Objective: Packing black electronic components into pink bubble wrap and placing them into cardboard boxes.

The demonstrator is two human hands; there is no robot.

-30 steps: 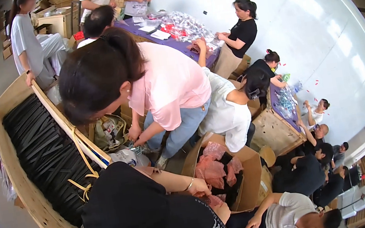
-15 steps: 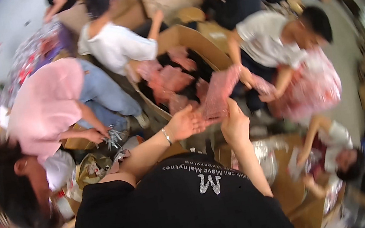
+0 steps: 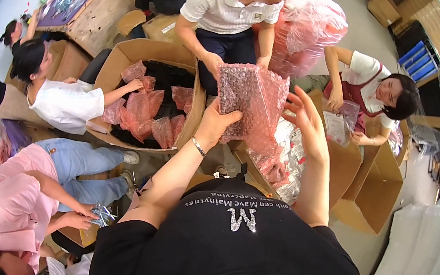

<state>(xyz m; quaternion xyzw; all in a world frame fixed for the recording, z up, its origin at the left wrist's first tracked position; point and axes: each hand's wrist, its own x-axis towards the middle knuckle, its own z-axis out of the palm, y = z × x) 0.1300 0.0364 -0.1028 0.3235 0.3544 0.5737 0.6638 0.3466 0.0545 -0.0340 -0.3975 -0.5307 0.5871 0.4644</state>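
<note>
You have a pink wrap point(image 3: 253, 95) up in front of you, near the hands of the person point(image 3: 220, 6) in the white shirt. Your left hand point(image 3: 218, 123) pinches its left side. Your right hand point(image 3: 306, 122) is wide open, fingers spread, just by its right side; I can't tell if they touch. Other wraps point(image 3: 140, 115) are already in the big box point(image 3: 153, 49); yours is not. The bag point(image 3: 303, 31) looks full of pink too, but I can't tell how many are left.
</note>
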